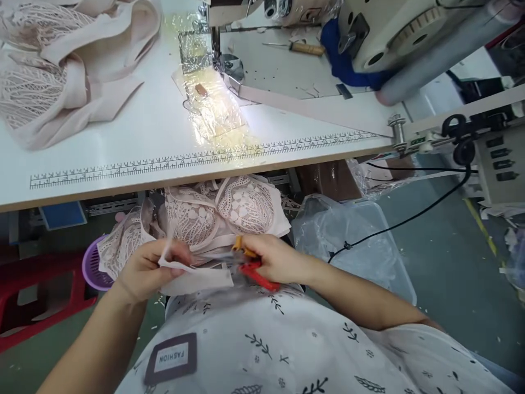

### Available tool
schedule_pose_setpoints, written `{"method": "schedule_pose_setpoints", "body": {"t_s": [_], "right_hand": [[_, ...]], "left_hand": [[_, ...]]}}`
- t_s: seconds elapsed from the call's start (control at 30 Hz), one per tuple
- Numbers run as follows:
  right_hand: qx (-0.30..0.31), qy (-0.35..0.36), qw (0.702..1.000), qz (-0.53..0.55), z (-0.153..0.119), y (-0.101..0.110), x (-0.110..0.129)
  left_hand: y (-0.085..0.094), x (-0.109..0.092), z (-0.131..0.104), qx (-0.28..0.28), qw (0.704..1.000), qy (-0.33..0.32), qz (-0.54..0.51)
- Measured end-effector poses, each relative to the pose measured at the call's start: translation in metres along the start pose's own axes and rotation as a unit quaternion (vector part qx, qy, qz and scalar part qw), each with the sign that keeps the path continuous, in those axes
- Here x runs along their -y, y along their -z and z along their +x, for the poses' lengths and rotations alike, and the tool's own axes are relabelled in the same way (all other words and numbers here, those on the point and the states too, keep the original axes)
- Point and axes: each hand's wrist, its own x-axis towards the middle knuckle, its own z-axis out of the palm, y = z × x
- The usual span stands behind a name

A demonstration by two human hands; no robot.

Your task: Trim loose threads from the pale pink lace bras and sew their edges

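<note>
My left hand [153, 268] pinches a pale fabric band [200, 280] between thumb and fingers, just above my lap. My right hand [273, 258] is closed around scissors [258, 273] with red and yellow-orange handles. The scissor blades point left towards the band near my left fingers; motion blur hides whether they touch it. Just beyond my hands, a pale pink lace bra [246, 205] lies below the table edge, its cups facing up. More lace fabric [125, 241] hangs to its left, over a purple basket [92, 268].
A sewing machine [381, 33] stands on the white table [143, 148], with a printed ruler [213, 156] along its front edge. Lace pieces [74, 71] lie at the left. A wooden-handled awl [305, 48] lies near the machine. Below are a clear plastic bin [369, 235] and a red stool [77, 279].
</note>
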Motion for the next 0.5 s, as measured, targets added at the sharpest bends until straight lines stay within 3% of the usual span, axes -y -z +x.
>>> {"method": "schedule_pose_setpoints", "body": {"t_s": [0.07,0.23,0.37,0.5], "right_hand": [[0.030,-0.004,0.998,-0.062,0.007,-0.009,-0.006],[0.038,-0.015,0.992,-0.119,0.023,-0.032,-0.011],[-0.001,-0.015,0.990,-0.140,0.024,-0.045,-0.011],[-0.053,-0.035,0.996,-0.060,0.013,-0.037,0.004]], "left_hand": [[0.003,0.009,-0.002,-0.023,0.999,-0.005,-0.035],[-0.003,0.015,-0.005,-0.079,0.994,-0.003,-0.073],[-0.005,0.014,-0.011,-0.109,0.991,-0.004,-0.079],[-0.003,0.010,-0.025,-0.091,0.993,-0.010,-0.075]]}}
